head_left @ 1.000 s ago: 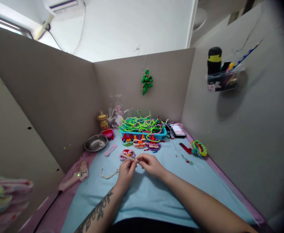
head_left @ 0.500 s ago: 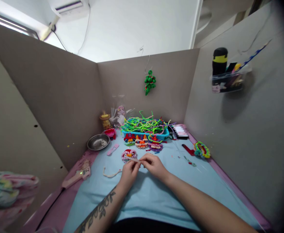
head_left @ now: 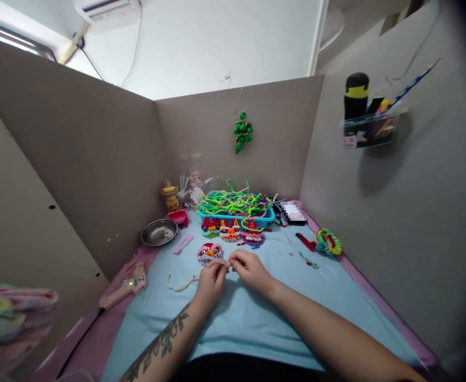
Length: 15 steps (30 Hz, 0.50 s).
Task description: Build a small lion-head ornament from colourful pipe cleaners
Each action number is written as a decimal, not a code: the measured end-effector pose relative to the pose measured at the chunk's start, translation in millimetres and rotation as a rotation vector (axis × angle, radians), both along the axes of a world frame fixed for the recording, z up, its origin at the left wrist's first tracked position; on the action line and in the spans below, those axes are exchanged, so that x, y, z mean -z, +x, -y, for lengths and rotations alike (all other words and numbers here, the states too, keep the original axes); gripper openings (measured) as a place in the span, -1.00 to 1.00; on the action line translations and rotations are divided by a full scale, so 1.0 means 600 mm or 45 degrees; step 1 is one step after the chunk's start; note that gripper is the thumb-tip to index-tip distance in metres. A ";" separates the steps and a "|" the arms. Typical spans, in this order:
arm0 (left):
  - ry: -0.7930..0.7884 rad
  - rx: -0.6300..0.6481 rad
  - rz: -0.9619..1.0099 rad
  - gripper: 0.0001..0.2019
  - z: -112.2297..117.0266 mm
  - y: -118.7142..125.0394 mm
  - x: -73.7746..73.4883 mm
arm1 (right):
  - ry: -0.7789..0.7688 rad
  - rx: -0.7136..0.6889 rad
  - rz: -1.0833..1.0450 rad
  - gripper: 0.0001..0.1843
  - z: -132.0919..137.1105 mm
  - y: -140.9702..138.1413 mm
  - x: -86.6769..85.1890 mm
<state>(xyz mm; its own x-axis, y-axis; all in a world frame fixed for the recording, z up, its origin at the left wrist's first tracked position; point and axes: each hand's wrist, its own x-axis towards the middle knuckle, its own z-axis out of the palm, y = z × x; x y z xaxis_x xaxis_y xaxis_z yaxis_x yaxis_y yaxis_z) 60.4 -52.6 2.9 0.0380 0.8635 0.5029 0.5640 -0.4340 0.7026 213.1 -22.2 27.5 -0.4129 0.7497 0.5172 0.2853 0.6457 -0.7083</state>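
My left hand (head_left: 212, 280) is closed in a pinch on a thin pale strip (head_left: 218, 260), which sticks out past the thumb. A cream fuzzy cord (head_left: 180, 287) trails over the cloth from that hand's left side; whether it joins the strip is hidden. Close by on the right, my right hand (head_left: 251, 269) is also pinched, its fingertips near the strip's end. What it grips is too small to tell. Just beyond the fingers lies a pink and red fuzzy face ornament (head_left: 209, 253) with an orange nose.
Behind stand several finished ornaments (head_left: 230, 231) and a blue basket (head_left: 236, 218) of coloured pipe cleaners. At left are a metal bowl (head_left: 153, 233), a pink clip-like piece (head_left: 183, 244) and a corded glue gun (head_left: 127, 289). Coloured rings (head_left: 328, 242) lie right. Partitions (head_left: 233, 119) enclose the table.
The view has shifted slightly. Both hands stay pinched close together, with small finger movements; the pale strip between them now looks shorter and differently angled.
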 end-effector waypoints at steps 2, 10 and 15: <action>-0.001 0.007 0.003 -0.79 0.001 0.001 -0.002 | 0.055 -0.004 0.019 -0.84 0.001 0.001 -0.001; -0.043 0.021 0.012 -0.77 0.002 0.002 -0.002 | 0.089 0.028 0.023 -0.84 0.001 0.001 0.003; -0.067 -0.009 0.031 -0.76 0.000 0.000 0.000 | 0.019 -0.021 0.005 -0.89 0.001 0.001 0.004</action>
